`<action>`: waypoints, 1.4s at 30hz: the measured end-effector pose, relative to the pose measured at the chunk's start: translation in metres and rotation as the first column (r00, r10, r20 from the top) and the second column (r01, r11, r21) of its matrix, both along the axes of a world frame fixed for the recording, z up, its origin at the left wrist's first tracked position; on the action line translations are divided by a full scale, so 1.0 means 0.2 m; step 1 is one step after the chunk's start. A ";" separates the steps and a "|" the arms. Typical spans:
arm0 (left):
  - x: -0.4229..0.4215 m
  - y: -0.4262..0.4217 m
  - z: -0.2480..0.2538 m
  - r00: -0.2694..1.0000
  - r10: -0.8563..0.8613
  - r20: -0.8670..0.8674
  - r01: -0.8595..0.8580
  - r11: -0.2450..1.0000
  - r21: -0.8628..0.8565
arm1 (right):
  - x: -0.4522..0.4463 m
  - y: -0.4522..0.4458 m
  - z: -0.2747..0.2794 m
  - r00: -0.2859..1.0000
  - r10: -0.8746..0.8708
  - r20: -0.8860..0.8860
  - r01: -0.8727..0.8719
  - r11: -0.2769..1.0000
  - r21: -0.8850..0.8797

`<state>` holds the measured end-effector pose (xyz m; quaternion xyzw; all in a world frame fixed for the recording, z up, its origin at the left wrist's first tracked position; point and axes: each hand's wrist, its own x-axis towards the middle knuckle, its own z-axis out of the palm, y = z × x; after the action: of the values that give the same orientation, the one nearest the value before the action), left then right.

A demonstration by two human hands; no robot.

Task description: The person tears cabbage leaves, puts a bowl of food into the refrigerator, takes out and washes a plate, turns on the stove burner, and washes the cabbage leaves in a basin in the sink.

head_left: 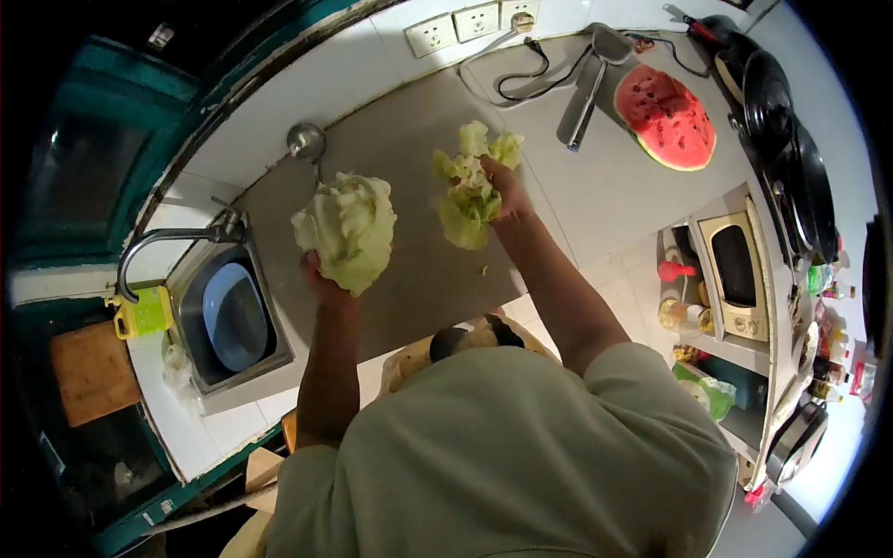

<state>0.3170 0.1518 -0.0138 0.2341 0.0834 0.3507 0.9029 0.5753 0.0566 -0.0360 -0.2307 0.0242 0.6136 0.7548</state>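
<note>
My left hand (321,279) grips a pale green head of lettuce (349,228) from its lower left side, above the grey countertop (419,288). Most of those fingers are hidden behind the head. To the right, my right hand (507,193) is closed around a bunch of torn lettuce leaves (465,205); the bunch is apart from the head. A small leaf scrap (483,271) lies on the counter below the bunch. Just beyond the head rests a metal ladle (307,142), its handle partly covered by the lettuce.
At left, a sink (279,349) holds a blue basin (234,316) under a curved faucet (139,244). A yellow jug (144,312) stands beside it. At the back right are a spatula (588,107), a cable (535,98) and a cut watermelon (665,121). Black pans (767,88) line the right.
</note>
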 end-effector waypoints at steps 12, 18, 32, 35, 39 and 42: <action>0.25 0.00 0.13 0.906 0.023 -0.424 -0.082 0.989 -0.122 | 0.04 -0.09 0.06 0.989 -0.007 0.144 0.058 0.935 -0.349; 0.48 0.06 0.14 0.763 0.241 -0.600 0.000 0.928 0.372 | 0.07 -0.22 0.06 0.973 -0.006 0.229 0.109 0.890 -0.443; 0.62 0.05 -0.06 0.516 0.842 0.158 0.139 -0.264 0.955 | 0.08 -0.36 0.03 0.951 -0.059 0.302 0.106 0.985 -0.139; 0.39 -0.25 -0.12 0.621 0.711 -0.329 0.031 0.397 0.917 | -0.11 -0.23 0.34 0.976 0.039 0.216 0.013 0.972 -0.235; 0.04 -0.36 0.07 0.956 -0.131 -0.264 0.053 0.957 -0.286 | -0.46 -0.01 0.45 0.938 0.128 0.321 -0.088 0.987 -0.135; -0.23 -0.32 0.13 0.987 -0.091 -0.135 0.046 0.950 -0.309 | -0.77 0.18 0.40 0.845 0.191 0.500 -0.192 0.980 -0.051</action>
<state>0.2717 0.0869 0.0131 0.1198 0.1948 0.2838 0.9312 0.4206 0.0923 0.0439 -0.3832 -0.1966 0.6045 0.6702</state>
